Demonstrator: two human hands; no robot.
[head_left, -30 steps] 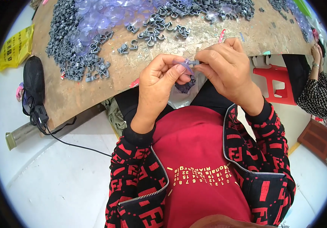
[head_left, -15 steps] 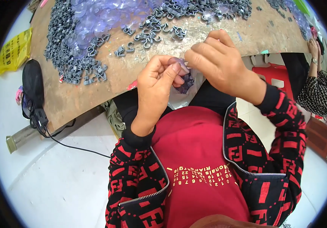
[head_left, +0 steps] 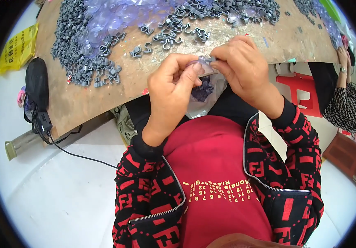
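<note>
Left hand: I see my left hand (head_left: 170,89) curled up, with the thumb and fingers pinching a small clear suction cup (head_left: 201,63).
Right hand: My right hand (head_left: 240,68) is closed too. Its fingertips pinch a tiny grey clip (head_left: 211,60) and press it against the cup.
The small part: The cup and clip sit right between my two hands. Both hands touch them. They are held up in the air, just over the near edge of the bench (head_left: 103,97).
Bench: It is a brown wooden board with worn spots.
Grey pile: A big heap of grey clips (head_left: 76,49) lies near the left edge of the bench. More lie along the far edge.
Clear pile: Shiny clear cups (head_left: 116,18) lie at the far side, next to the grey heap.
Bag: A clear bag (head_left: 202,89) with dark bits hangs below my hands, under the near edge.
Nearby: A red stool (head_left: 300,87) stands past the right end of the bench. Another person's arm (head_left: 345,97) shows there.
</note>
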